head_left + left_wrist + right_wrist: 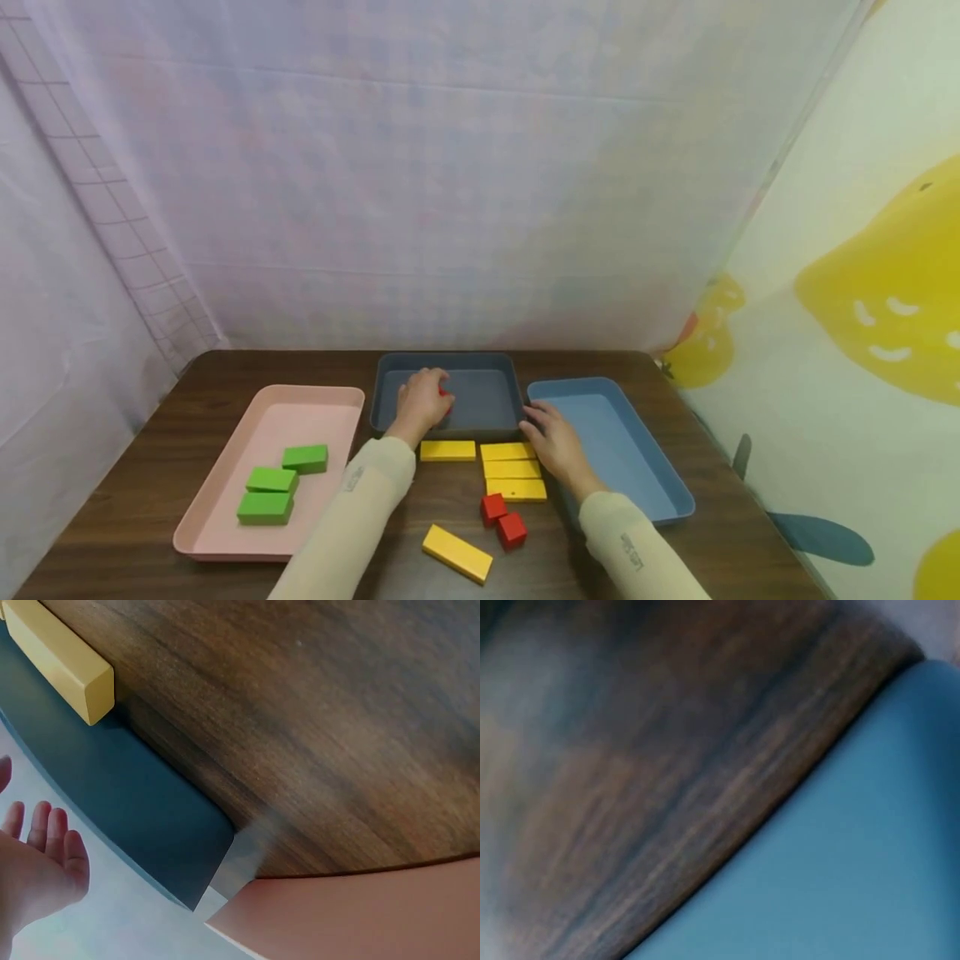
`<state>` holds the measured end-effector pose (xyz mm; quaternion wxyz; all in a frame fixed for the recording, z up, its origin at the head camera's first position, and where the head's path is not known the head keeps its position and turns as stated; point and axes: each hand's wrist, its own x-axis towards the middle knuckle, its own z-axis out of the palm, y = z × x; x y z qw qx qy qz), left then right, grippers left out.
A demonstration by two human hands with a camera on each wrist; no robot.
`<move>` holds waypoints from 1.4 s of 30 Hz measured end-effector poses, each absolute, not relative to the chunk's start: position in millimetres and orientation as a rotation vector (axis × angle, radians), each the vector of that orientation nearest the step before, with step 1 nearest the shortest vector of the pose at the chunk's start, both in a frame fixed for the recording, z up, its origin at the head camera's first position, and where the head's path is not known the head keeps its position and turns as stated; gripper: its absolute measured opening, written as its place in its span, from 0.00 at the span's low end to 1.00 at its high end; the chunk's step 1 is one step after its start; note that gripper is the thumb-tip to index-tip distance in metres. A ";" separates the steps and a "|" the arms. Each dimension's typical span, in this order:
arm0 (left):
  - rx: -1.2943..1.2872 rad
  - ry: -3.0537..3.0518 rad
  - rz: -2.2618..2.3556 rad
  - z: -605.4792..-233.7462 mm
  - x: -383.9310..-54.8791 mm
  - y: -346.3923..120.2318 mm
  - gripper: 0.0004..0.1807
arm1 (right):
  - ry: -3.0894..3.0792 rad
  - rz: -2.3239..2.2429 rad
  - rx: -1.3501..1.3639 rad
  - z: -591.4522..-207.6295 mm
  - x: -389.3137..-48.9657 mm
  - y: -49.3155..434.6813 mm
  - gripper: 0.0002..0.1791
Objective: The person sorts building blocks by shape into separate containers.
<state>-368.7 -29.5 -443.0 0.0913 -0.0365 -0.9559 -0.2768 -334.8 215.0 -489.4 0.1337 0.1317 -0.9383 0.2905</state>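
Note:
My left hand (423, 402) reaches down into the dark grey tray (480, 360). It holds a red block (444, 391), mostly covered by the fingers and thumb. In the left wrist view the same hand (41, 862) appears beyond the tray wall, and the block does not show. My right hand (557, 443) hovers with loosely bent fingers by the left rim of the blue tray (611, 442), holding nothing. Beside it lie several yellow blocks (512, 470) in a stack of rows. Just below them are two red cubes (493, 509).
A pink tray (311, 408) on the left holds three green blocks (266, 508). One yellow block (447, 451) lies before the dark tray, another (457, 553) nearer the front. All stand on a brown wooden table (165, 467), with a pale curtain (450, 208) behind.

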 end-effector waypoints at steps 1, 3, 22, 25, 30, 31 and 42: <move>-0.111 -2.834 -0.829 -442.1 -367.9 -30.1 0.22 | -2.718 0.846 0.380 -489.6 -335.5 214.7 0.22; -0.122 -2.820 -0.844 -440.0 -366.0 -31.3 0.22 | -2.717 0.843 0.380 -489.6 -336.6 214.4 0.22; -0.316 -2.727 -1.287 -432.5 -332.9 -28.1 0.23 | -2.732 0.814 0.408 -489.7 -346.1 217.6 0.23; -0.340 -2.726 -1.384 -433.3 -325.3 -25.0 0.23 | -2.739 0.818 0.399 -489.8 -346.2 218.7 0.23; -0.391 -2.748 -1.431 -437.5 -311.7 -17.5 0.23 | -2.738 0.815 0.373 -492.8 -346.7 220.0 0.23; -0.401 -2.756 -1.428 -438.3 -308.8 -15.7 0.23 | -2.740 0.816 0.365 -493.0 -346.9 219.8 0.23; -0.544 -2.787 -1.496 -450.1 -279.4 -2.2 0.24 | -2.785 0.814 0.316 -490.4 -349.8 214.7 0.23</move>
